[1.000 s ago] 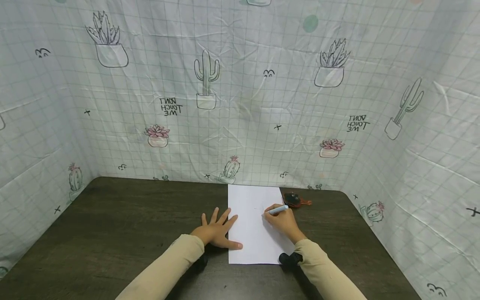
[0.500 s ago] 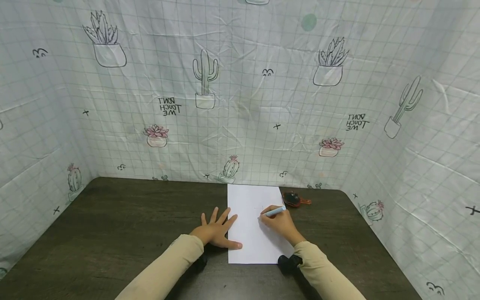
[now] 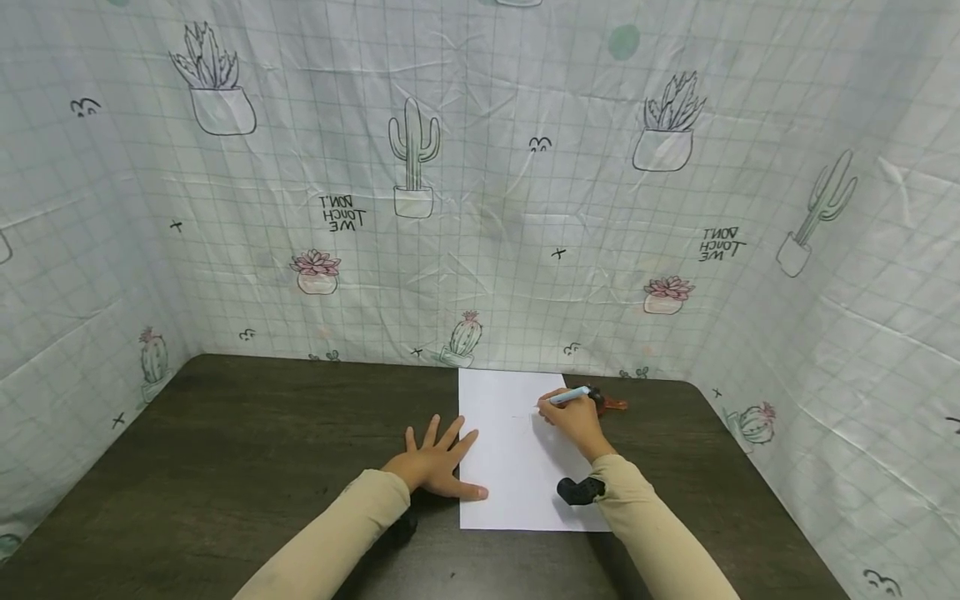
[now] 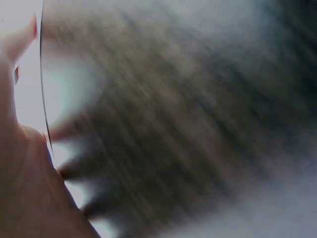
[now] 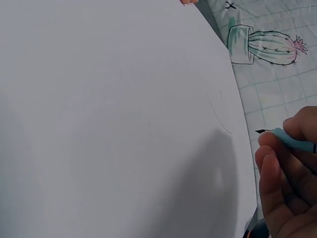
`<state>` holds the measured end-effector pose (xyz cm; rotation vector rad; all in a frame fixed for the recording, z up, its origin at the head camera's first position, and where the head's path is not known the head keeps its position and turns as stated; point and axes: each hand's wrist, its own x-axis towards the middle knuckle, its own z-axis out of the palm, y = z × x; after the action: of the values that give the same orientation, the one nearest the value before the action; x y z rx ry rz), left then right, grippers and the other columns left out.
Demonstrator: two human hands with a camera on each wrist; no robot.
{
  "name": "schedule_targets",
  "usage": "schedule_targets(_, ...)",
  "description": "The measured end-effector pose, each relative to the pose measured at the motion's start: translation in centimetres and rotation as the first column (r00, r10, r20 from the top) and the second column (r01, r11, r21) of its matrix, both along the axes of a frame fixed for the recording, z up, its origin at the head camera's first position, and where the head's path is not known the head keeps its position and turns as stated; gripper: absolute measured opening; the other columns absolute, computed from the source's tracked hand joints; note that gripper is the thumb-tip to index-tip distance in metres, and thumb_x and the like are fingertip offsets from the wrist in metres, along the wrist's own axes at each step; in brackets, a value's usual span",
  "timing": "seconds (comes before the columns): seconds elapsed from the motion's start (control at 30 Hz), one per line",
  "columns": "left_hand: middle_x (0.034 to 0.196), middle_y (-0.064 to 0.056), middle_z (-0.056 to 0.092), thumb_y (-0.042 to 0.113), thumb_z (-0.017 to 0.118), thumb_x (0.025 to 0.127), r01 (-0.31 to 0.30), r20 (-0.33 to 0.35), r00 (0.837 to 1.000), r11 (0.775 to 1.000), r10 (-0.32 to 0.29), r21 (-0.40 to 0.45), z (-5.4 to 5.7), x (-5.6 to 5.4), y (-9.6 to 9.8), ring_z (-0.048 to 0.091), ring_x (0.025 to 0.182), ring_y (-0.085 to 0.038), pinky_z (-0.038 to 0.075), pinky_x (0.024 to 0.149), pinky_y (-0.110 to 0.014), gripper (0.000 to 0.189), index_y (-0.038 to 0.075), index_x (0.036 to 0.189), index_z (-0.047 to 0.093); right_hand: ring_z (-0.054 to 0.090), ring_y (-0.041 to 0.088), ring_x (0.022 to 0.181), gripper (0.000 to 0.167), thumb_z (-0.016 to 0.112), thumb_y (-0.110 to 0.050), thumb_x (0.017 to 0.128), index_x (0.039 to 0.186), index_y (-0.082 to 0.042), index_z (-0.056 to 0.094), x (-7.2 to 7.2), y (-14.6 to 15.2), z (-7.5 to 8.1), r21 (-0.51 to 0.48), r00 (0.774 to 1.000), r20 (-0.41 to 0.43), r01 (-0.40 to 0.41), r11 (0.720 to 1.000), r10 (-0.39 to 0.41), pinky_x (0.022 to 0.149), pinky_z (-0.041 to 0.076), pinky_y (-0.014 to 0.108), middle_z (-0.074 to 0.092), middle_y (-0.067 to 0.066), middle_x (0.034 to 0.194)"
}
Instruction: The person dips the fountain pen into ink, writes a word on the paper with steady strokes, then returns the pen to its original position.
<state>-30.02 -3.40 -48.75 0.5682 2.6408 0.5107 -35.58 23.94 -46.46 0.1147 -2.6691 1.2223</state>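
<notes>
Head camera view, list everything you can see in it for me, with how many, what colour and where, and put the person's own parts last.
patterned fabric backdrop: one, white with grid and plant prints, behind and at both sides
wood-grain table: one, dark brown, across the lower part
rectangular paper sheet: one, white, flat on the table
thin pen strokes: a few, dark, upper part of the sheet
slim pen: one, pale blue, in the right hand
unidentified object: one, orange-brown and black, right of the sheet, partly hidden
wrist device: one clear, black, at the right wrist
sleeves: two, beige, lower middle
left hand: one, bare, spread over the sheet's left edge
right hand: one, bare, upper right of the sheet
</notes>
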Motion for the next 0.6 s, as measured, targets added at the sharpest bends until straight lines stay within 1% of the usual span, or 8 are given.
schedule_targets(0.1,0.179,-0.001,-0.004,0.081,0.061,0.087,0.001,0.006,1.000,1.000,-0.001,-0.009,0.3,0.1,0.1,-0.013,0.162,-0.041,-0.011,0.120,-0.078,0.107,0.031,0.170,0.016,0.062,0.004,0.062,0.015,0.071,-0.014,0.092,0.096,-0.001,0.080,-0.2,-0.1,0.1,0.039,1.000,0.006,-0.006,0.999,0.006,0.059,0.046,0.021,0.076,0.005,0.073)
schedule_targets(0.17,0.179,-0.001,-0.005,0.082,0.060,0.087,0.000,0.006,1.000,1.000,0.000,-0.013,0.4,0.2,0.1,-0.013,0.162,-0.041,-0.010,0.120,-0.078,0.107,0.032,0.170,0.015,0.062,0.005,0.062,0.016,0.070,-0.013,0.092,0.095,-0.001,0.080,-0.2,-0.3,0.0,0.048,1.000,0.011,-0.008,0.999,0.008,0.059,0.046,0.022,0.076,0.005,0.072)
schedule_targets(0.3,0.179,-0.001,-0.003,0.081,0.061,0.086,-0.006,0.004,1.000,1.000,0.006,-0.009,0.5,0.2,0.1,-0.012,0.163,-0.042,-0.009,0.121,-0.078,0.107,0.031,0.170,0.016,0.062,0.004,0.061,0.016,0.068,-0.011,0.092,0.095,-0.001,0.080,-0.3,-0.5,-0.1,0.051,1.000,0.014,-0.004,0.999,0.003,0.058,0.047,0.022,0.076,0.006,0.073)
schedule_targets(0.43,0.179,-0.001,-0.003,0.078,0.064,0.087,-0.010,0.015,1.000,1.000,0.010,0.004,0.4,0.0,0.1,-0.013,0.163,-0.040,-0.011,0.122,-0.076,0.106,0.030,0.170,0.018,0.062,0.004,0.060,0.015,0.069,-0.009,0.092,0.094,0.000,0.081,-0.3,-0.7,-0.2,0.053,1.000,0.005,-0.001,0.999,0.001,0.058,0.047,0.022,0.076,0.008,0.073)
schedule_targets(0.6,0.179,-0.001,-0.003,0.078,0.063,0.087,-0.009,0.015,1.000,1.000,0.009,0.005,0.3,-0.1,0.0,-0.013,0.163,-0.040,-0.011,0.122,-0.076,0.106,0.030,0.170,0.018,0.061,0.004,0.060,0.015,0.068,-0.008,0.091,0.092,0.000,0.080,-0.1,-1.0,-0.1,0.059,1.000,0.011,-0.009,0.998,0.009,0.057,0.045,0.022,0.076,0.009,0.073)
